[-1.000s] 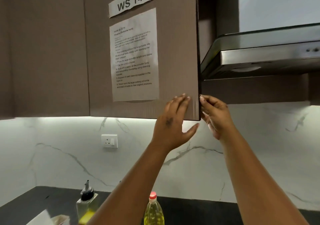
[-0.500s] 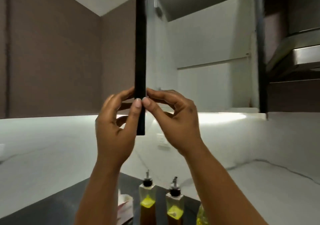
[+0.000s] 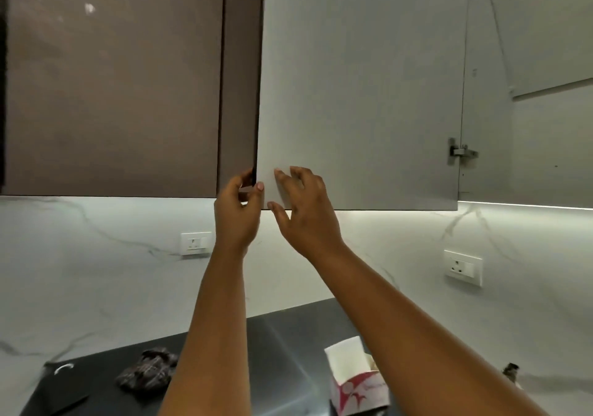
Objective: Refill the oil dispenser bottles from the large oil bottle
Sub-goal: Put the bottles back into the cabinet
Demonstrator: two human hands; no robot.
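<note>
An upper cabinet door (image 3: pixel 359 88) stands swung wide, its pale inner face toward me. My left hand (image 3: pixel 239 213) pinches the door's lower free edge between thumb and fingers. My right hand (image 3: pixel 305 210) rests flat on the inner face near that corner, fingers spread. At the far right, behind my right forearm, only the dark pump top of one dispenser bottle (image 3: pixel 511 371) shows. The large oil bottle is out of sight.
A tissue box (image 3: pixel 356 380) and a dark crumpled cloth (image 3: pixel 147 372) lie on the black countertop (image 3: pixel 282 345). Two wall sockets (image 3: pixel 195 244) (image 3: pixel 463 268) sit on the marble backsplash. A closed brown cabinet (image 3: pixel 112 78) hangs to the left; the open cabinet's interior (image 3: pixel 526 126) is on the right.
The door has swung from closed to fully open, with both hands following its lower edge. My view has shifted left, so the two dispensers and the oil bottle have dropped out of frame.
</note>
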